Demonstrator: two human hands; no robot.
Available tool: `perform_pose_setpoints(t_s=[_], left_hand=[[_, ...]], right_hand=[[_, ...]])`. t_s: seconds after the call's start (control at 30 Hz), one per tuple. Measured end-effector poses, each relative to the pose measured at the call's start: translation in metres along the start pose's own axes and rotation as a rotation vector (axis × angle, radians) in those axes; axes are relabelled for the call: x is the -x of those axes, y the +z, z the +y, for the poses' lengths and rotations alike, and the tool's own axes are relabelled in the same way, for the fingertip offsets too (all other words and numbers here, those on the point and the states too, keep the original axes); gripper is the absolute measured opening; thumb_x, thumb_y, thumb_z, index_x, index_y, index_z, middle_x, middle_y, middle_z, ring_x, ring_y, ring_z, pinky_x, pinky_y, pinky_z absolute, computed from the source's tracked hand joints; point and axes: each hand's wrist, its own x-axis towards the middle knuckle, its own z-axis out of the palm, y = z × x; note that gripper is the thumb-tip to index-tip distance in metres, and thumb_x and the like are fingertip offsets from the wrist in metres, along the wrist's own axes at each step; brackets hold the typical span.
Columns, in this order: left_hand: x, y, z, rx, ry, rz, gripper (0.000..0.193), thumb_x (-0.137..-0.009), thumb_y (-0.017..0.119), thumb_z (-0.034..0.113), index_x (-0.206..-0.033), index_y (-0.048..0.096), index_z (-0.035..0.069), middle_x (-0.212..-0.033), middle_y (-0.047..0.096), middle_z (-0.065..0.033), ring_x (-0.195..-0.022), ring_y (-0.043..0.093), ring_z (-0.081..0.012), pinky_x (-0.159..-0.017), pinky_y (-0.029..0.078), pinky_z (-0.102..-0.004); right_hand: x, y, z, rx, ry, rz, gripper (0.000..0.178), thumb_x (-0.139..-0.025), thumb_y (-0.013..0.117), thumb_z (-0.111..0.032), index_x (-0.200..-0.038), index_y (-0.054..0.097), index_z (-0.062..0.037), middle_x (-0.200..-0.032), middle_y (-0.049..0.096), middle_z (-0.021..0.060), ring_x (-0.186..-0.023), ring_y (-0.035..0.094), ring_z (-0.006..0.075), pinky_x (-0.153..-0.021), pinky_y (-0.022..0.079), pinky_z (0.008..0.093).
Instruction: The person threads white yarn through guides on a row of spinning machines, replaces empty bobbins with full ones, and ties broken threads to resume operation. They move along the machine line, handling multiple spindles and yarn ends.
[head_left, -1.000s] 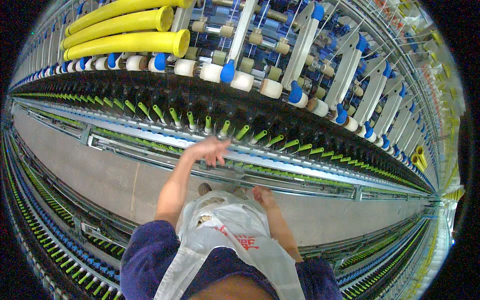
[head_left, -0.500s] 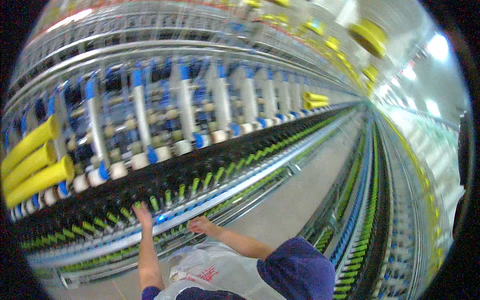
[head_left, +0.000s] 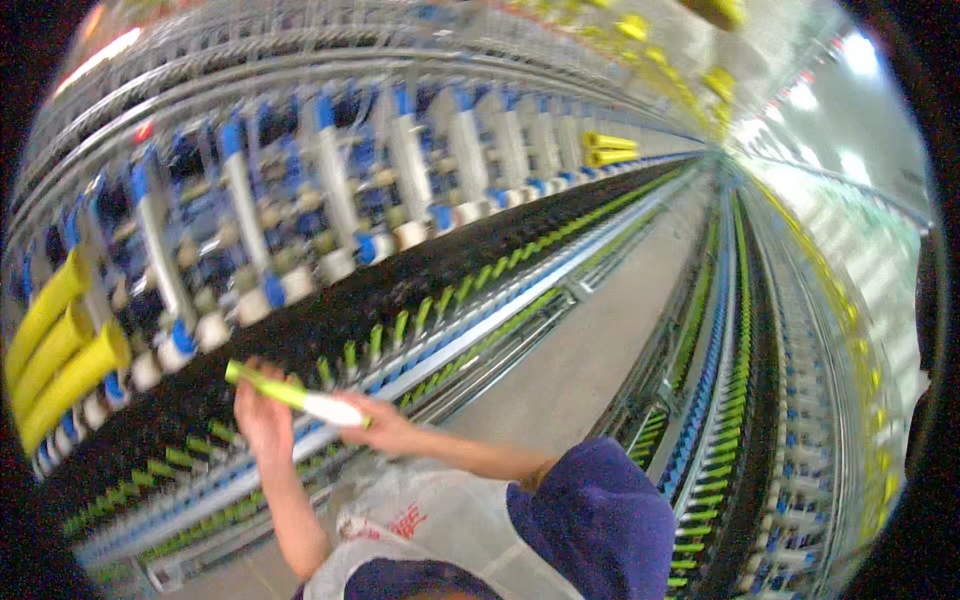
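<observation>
A slim green bobbin (head_left: pixel 285 393) with white yarn wound on its right part is held slantwise in front of the spinning machine. My right hand (head_left: pixel 385 428) grips its yarn-wound right end. Nearer its bare green end, my left hand (head_left: pixel 264 418) closes on the bobbin, which crosses in front of the fingers; motion blurs them somewhat. Just beyond both hands runs the machine's row of upright green bobbins (head_left: pixel 400 327), above a pale rail (head_left: pixel 450 320).
Yellow tubes (head_left: pixel 75 370) lie stacked at the left, with more yellow tubes (head_left: pixel 610 150) farther along. White, blue-capped arms (head_left: pixel 335 175) line the machine. A narrow aisle floor (head_left: pixel 570 350) runs away between it and a second machine (head_left: pixel 740 430) on the right.
My right hand has moved left and up to meet my left hand. The green bobbin with white yarn now shows between them. The whole view has shifted slightly.
</observation>
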Motion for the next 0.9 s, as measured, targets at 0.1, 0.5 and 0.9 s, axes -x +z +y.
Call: perform_pose_setpoints(t_s=[0.1, 0.5, 0.9], left_hand=[[0.012, 0.012, -0.004, -0.236, -0.209, -0.332, 0.039, -0.093, 0.05, 0.029, -0.118, 0.05, 0.0, -0.13, 0.048, -0.0225, -0.114, 0.053, -0.0351, -0.098, 0.04, -0.0487], [0.031, 0.03, 0.003, -0.1, -0.078, -0.269, 0.033, -0.095, 0.047, 0.023, -0.124, 0.044, 0.006, -0.122, 0.054, -0.0248, -0.108, 0.057, -0.0403, -0.089, 0.051, -0.0465], [0.044, 0.02, 0.012, -0.015, 0.043, -0.181, 0.041, -0.095, 0.048, 0.031, -0.124, 0.044, 0.002, -0.127, 0.048, -0.0271, -0.115, 0.051, -0.042, -0.095, 0.045, -0.0507]], right_hand=[[0.003, -0.016, -0.017, -0.768, 0.433, -0.028, 0.03, -0.09, 0.058, -0.028, -0.113, 0.056, -0.0082, -0.062, 0.051, -0.0032, -0.047, 0.045, 0.0052, -0.037, 0.032, 0.0196], [0.001, -0.028, -0.062, -0.492, 0.311, -0.024, 0.045, -0.094, 0.051, -0.034, -0.119, 0.052, 0.0041, -0.06, 0.055, 0.0054, -0.043, 0.043, 0.0092, -0.04, 0.034, 0.0215], [-0.012, -0.021, -0.063, -0.559, 0.426, -0.178, 0.04, -0.096, 0.044, -0.033, -0.108, 0.057, 0.0033, -0.076, 0.063, 0.0082, -0.058, 0.057, 0.0131, -0.05, 0.044, 0.0242]])
